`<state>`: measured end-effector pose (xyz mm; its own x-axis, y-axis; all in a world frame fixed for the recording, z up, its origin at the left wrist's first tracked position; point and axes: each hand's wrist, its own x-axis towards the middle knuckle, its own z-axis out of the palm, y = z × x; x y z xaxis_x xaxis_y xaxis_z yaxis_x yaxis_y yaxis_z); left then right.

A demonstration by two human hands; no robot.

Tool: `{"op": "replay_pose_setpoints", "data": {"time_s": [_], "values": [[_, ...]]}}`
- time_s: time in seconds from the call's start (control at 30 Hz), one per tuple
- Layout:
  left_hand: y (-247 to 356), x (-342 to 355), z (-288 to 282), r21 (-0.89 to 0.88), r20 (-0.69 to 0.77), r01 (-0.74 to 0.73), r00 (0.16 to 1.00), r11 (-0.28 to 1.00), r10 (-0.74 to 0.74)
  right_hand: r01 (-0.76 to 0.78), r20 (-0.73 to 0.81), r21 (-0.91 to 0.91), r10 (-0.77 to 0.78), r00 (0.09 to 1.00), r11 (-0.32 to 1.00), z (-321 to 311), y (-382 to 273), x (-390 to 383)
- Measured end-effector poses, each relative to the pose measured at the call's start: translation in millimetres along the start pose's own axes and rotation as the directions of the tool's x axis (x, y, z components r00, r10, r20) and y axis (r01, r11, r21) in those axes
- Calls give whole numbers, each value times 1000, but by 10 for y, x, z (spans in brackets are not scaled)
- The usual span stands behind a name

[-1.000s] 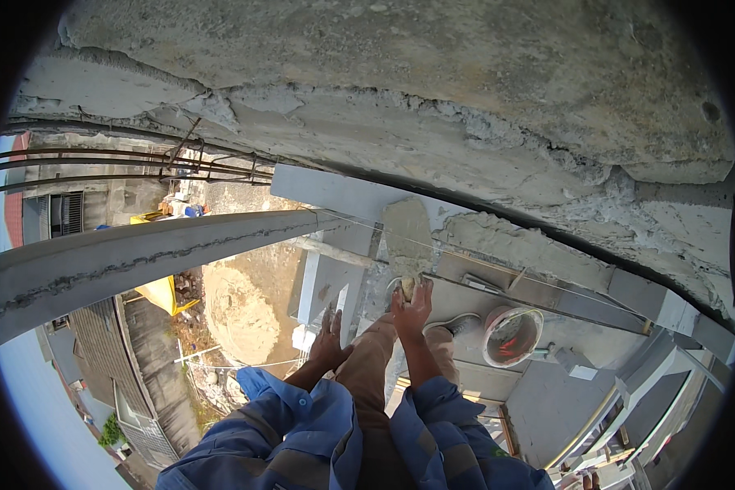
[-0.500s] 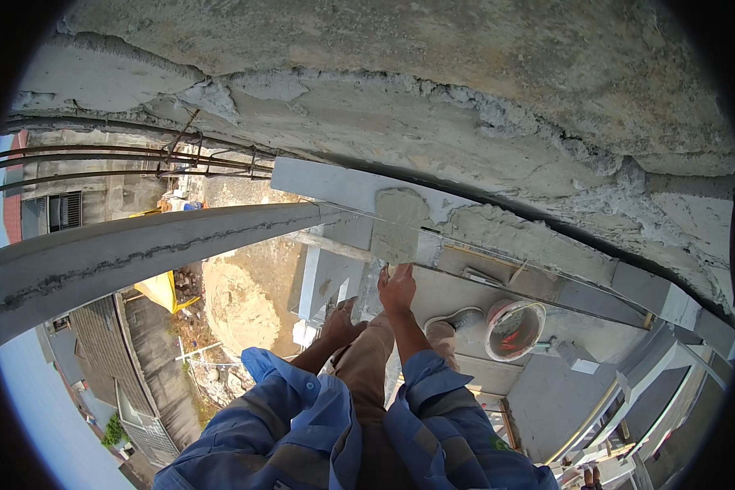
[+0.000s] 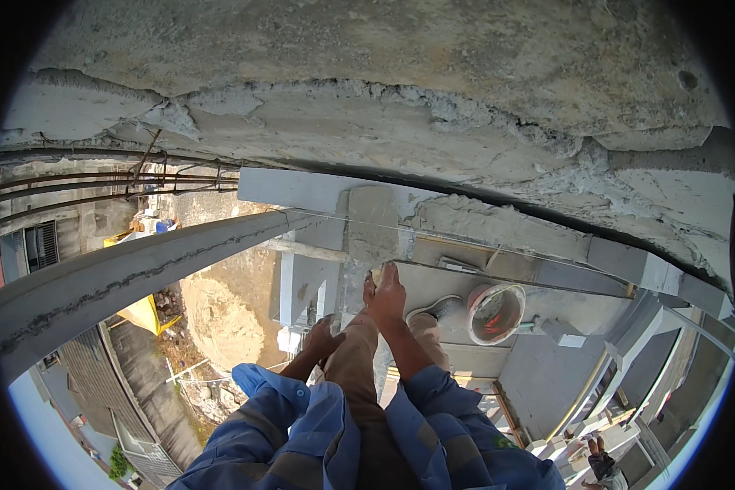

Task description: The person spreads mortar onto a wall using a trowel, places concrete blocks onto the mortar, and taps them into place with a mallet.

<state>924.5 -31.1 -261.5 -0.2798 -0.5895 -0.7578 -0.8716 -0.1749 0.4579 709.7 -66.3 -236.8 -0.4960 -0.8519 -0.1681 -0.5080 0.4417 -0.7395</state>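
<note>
My right hand (image 3: 385,296) is closed, thumb against fingers, at the lower end of a grey, mortar-coated patch (image 3: 372,224). What it grips is mostly hidden, and I cannot tell whether the patch is a tool's blade or mortar on the blocks. Above the hand runs a row of light grey blocks (image 3: 294,186), with rough wet mortar (image 3: 498,224) spread along it to the right. A thin taut string (image 3: 457,236) crosses in front of the row. Over my left leg hangs my left hand (image 3: 322,336), its fingers loosely apart and nothing visible in them.
A bucket (image 3: 496,314) with grey residue and something red inside stands right of my shoe (image 3: 437,307). On the left are a long concrete beam (image 3: 139,265), steel bars (image 3: 73,186) and a drop to a sand pile (image 3: 220,318). Another person (image 3: 603,467) shows at lower right.
The view has shifted, so the block row's end and the bucket appear further left. My right hand stays near the grey patch. More of the other person shows at lower right.
</note>
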Motion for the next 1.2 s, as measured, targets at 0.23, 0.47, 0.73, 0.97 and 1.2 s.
{"op": "replay_pose_setpoints", "data": {"time_s": [0.23, 0.47, 0.73, 0.97, 1.2], "values": [[-7, 32, 72, -46, 40, 44, 998, 998, -42, -42, -75, -120, 33, 997, 992, -373, 273, -85], [-18, 67, 109, -42, 24, 6, 1000, 999, -5, -160, -248, 88, 178, 952, 983, -358, 479, -157], [-204, 42, 34, 15, 79, 38, 996, 999, -39, 126, -35, 227, -121, 992, 966, 408, -213, 71], [-229, 96, -29, -9, 72, 38, 997, 999, -37, -4, 33, 7, 4, 999, 1000, -225, 170, 79], [-158, 174, 129, 73, 102, -34, 994, 997, 26, -199, -172, 256, 247, 954, 946, -712, 473, -129]]}}
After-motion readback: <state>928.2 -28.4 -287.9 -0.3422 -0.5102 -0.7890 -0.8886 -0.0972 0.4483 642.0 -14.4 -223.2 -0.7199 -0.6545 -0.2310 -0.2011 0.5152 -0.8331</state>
